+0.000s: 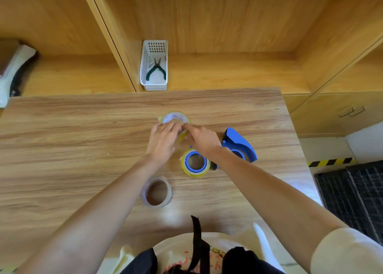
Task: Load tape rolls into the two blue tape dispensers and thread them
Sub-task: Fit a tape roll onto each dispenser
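Hands meet at the table's [62, 128] centre: left hand [162, 141] and right hand [202, 138] both grip a yellowish tape roll [176, 118]. Blue dispenser [241, 144] lies at three o'clock; loaded dispenser [195, 163] and clear roll [156, 192] at six.

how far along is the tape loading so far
About halfway, it seems. One blue dispenser already has a yellowish roll seated on it; whether it is threaded I cannot tell. Both hands, left hand and right hand, now work on another roll farther back. The second dispenser has no roll yet, and a spare roll lies nearer.
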### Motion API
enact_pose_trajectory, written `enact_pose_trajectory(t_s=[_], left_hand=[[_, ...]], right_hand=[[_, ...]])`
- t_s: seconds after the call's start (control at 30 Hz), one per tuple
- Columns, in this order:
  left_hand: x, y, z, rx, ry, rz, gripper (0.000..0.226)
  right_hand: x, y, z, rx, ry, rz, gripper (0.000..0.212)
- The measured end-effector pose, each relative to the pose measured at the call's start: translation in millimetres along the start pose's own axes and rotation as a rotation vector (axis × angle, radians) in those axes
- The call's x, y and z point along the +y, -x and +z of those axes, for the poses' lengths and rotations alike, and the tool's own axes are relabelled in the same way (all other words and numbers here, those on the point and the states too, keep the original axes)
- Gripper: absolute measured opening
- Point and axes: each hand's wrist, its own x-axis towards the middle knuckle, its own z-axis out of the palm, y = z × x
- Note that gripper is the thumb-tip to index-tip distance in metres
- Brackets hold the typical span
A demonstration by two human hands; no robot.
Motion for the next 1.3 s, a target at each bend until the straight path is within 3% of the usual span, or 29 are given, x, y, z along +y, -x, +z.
enact_pose_trajectory(t_s=[0.13, 0.3, 0.5, 0.6, 0.93, 1.3], left_hand=[[34.0, -4.5, -1.5, 0.028, 0.055, 0.036, 0.025], [75.5, -6.2, 5.5, 0.017, 0.111, 0.182, 0.020], [115.6, -4.0, 18.1, -0.094, 0.108, 0.280, 0.041], [130.3, -1.7, 25.8, -0.171, 0.118, 0.316, 0.055], [161.8, 15.2, 48.1, -0.283, 0.076, 0.344, 0.054], [167.0, 14.3, 60.7, -0.276, 0.049, 0.252, 0.056]], right_hand=[[25.4, 27.6, -5.4, 0.117, -0.001, -0.026, 0.023], [63.1, 68.4, -5.5, 0.245, 0.081, 0.008, 0.030], [106.9, 108.2, -12.3, 0.258, 0.035, 0.122, 0.036], [123.4, 121.6, -13.1, 0.213, 0.012, 0.130, 0.027], [153.2, 144.6, 0.2, 0.029, 0.065, 0.167, 0.034], [165.9, 131.7, -2.1, -0.014, 0.102, 0.079, 0.031]])
